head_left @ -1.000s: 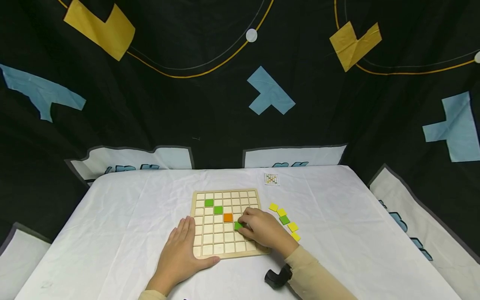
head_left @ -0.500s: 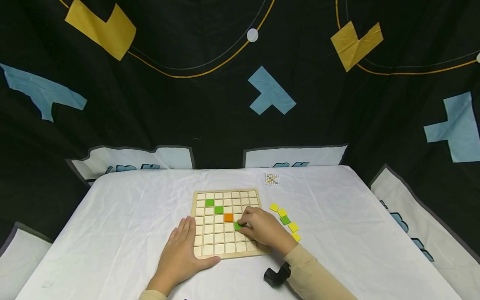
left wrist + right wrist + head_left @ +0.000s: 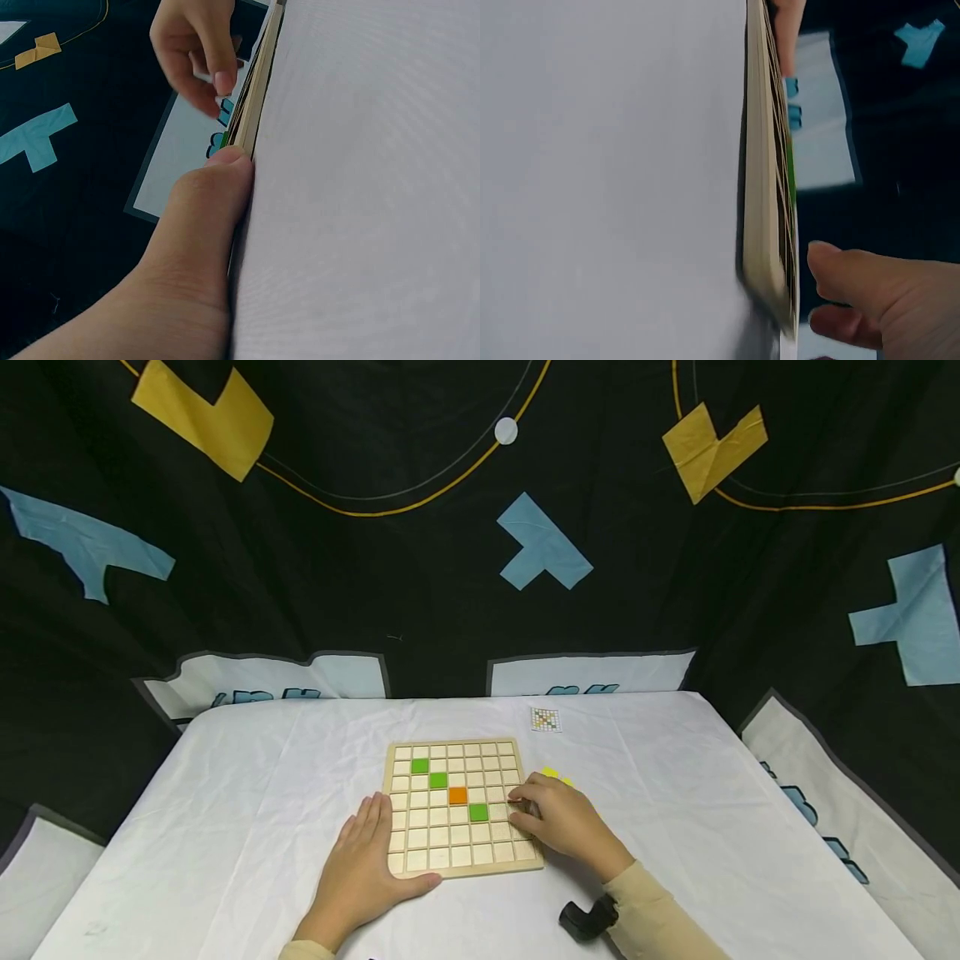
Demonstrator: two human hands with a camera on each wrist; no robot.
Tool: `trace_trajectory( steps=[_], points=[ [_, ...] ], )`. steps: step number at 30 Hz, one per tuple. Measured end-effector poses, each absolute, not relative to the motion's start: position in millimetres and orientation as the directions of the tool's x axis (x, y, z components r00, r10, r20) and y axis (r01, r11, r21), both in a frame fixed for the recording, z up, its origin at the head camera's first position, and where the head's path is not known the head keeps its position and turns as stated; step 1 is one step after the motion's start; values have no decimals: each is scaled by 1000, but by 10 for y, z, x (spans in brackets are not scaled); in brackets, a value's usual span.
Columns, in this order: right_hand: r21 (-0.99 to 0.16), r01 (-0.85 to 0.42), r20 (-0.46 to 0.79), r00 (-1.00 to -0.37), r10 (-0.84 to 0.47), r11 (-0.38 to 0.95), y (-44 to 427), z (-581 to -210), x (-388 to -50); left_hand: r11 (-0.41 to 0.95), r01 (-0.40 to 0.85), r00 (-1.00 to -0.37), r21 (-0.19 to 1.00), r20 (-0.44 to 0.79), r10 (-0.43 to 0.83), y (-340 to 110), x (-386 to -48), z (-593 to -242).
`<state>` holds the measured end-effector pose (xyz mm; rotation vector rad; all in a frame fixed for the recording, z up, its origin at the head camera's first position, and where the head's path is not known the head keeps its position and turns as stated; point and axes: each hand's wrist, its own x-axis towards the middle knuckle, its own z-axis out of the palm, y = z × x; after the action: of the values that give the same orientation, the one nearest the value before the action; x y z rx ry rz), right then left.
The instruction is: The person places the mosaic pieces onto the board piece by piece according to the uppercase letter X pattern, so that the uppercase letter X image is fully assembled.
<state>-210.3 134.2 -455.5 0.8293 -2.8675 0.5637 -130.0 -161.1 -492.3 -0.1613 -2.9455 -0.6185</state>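
A wooden grid board [image 3: 498, 867] lies on the white table, holding a diagonal of three green square tiles, among them the nearest green tile [image 3: 478, 812], and one orange tile [image 3: 457, 796]. My left hand [image 3: 358, 868] rests along the board's left edge with straight fingers; its thumb [image 3: 202, 202] presses against the near edge. Above the board's right side hovers my right hand [image 3: 564, 820], thumb and fingertips apart, nothing seen between them. In the right wrist view the right thumb [image 3: 847, 274] stands clear of the board's edge.
Two yellow tiles [image 3: 550, 772] peek out beyond my right hand, which covers the other loose tiles. A small printed grid card [image 3: 546, 720] lies behind the board. A black device [image 3: 588, 918] is at my right wrist. Dark curtains [image 3: 420, 585] hang behind the table.
My right hand has let go of the green tile in the board and moved right, now covering several of the loose tiles. The left hand stays in place.
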Motion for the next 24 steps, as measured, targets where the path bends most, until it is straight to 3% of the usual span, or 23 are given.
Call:
trace_trajectory(
  steps=[5,11,24],
  points=[
    [-222,-403,252,-903,-347,888,1597,-4561,-2115,911,132,-986,391,148,80,-1611,-1304,-4922],
    [-121,-234,209,-956,-206,965,1842,-4558,-2116,910,135,-985,391,150,82,-1611,-1301,-4917],
    [-176,-218,147,-970,-193,960,1889,-4593,-2116,910,136,-985,391,155,81,-1605,-1299,-4916]
  ],
)
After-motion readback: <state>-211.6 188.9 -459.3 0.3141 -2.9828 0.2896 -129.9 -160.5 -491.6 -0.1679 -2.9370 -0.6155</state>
